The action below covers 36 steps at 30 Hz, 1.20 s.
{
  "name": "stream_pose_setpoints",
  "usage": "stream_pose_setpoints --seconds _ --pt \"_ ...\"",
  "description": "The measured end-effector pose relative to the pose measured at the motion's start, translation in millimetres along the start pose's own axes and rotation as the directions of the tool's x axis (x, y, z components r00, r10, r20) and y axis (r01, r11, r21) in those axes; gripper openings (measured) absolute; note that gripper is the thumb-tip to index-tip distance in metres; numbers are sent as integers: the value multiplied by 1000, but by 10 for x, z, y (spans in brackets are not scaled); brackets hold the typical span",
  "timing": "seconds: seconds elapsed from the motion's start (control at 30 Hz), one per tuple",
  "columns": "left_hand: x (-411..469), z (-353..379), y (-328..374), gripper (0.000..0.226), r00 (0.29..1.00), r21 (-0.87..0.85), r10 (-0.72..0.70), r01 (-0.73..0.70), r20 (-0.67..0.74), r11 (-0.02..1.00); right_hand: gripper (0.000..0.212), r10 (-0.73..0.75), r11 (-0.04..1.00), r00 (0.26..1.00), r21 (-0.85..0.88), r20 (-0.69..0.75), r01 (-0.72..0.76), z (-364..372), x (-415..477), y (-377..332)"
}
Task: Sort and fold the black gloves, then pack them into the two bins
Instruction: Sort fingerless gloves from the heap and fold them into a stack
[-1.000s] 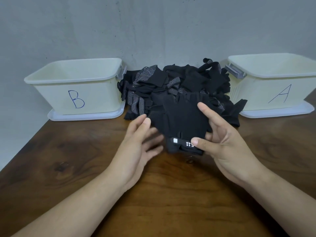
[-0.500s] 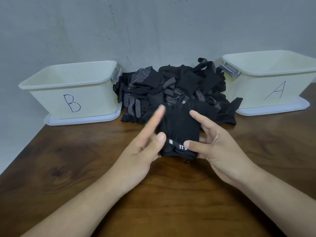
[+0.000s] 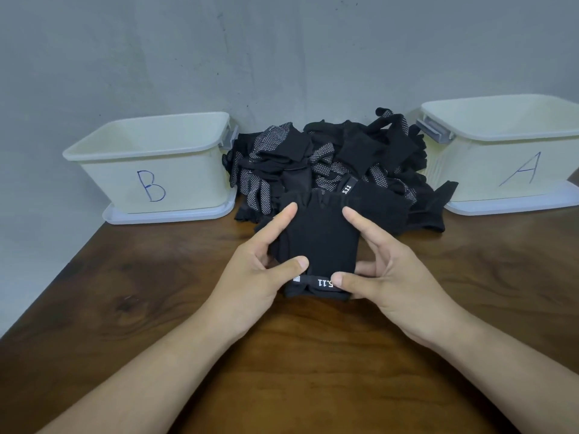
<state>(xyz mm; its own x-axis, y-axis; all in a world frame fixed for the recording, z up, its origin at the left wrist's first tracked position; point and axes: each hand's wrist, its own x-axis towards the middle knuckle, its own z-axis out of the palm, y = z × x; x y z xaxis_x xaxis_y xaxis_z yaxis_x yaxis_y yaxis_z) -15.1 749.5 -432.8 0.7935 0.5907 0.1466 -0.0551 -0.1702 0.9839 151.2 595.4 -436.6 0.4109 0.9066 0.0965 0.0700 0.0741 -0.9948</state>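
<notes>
A folded black glove (image 3: 319, 245) with a white "5.11" cuff label sits at the table's middle, in front of a heap of black gloves (image 3: 329, 164), some with white grip dots. My left hand (image 3: 260, 270) grips its left edge, thumb on the cuff and index finger along the side. My right hand (image 3: 385, 270) grips the right edge the same way, thumb on the label. Bin B (image 3: 150, 170) stands at the left and bin A (image 3: 507, 151) at the right, both cream plastic.
The wooden table (image 3: 297, 371) has its left edge running diagonally at the lower left. A grey wall (image 3: 282, 51) rises right behind the bins and heap. Each bin stands on a pale lid.
My left hand came in from beside the glove and took hold of its left edge. The glove got narrower and more squared between both hands. My right hand kept its grip.
</notes>
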Motion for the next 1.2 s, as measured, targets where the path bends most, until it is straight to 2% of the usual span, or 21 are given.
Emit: stream_pose_setpoints --seconds 0.17,0.3,0.43,0.5,0.63,0.77,0.87,1.07,1.13,1.2 --pt "-108 -416 23 80 998 6 -67 67 -12 998 100 55 998 995 -38 85 -52 282 205 10" --pt "-296 -986 -41 79 986 71 -140 147 -91 987 101 115 992 975 -71 191 -103 775 548 92" --pt "-425 -1628 -81 76 959 58 -220 233 -178 971 104 165 986 951 -58 261 -155 1429 990 121" --pt "-469 -2012 -96 74 933 8 -279 288 -227 957 105 190 981 944 -74 271 -177 1822 1203 110" --pt "-492 -2614 -136 69 866 43 -335 376 -371 925 108 213 971 931 -169 296 -168 2532 1521 78" --pt "-476 -2831 -183 75 805 211 -327 476 -495 854 94 238 952 925 -261 297 -161 2823 1648 -32" --pt "-442 -2804 -167 80 796 357 -277 513 -539 781 85 231 896 925 -436 303 -81 2829 1636 -98" --pt "-386 -2725 -221 78 799 513 -242 552 -550 657 50 94 696 910 -681 403 229 2781 1625 -188" --pt "-411 -2706 -235 77 786 553 -235 581 -572 597 49 88 619 904 -734 419 279 2752 1640 -172" --pt "-443 -2683 -228 78 782 580 -214 589 -586 562 63 106 564 906 -775 409 284 2738 1660 -129"
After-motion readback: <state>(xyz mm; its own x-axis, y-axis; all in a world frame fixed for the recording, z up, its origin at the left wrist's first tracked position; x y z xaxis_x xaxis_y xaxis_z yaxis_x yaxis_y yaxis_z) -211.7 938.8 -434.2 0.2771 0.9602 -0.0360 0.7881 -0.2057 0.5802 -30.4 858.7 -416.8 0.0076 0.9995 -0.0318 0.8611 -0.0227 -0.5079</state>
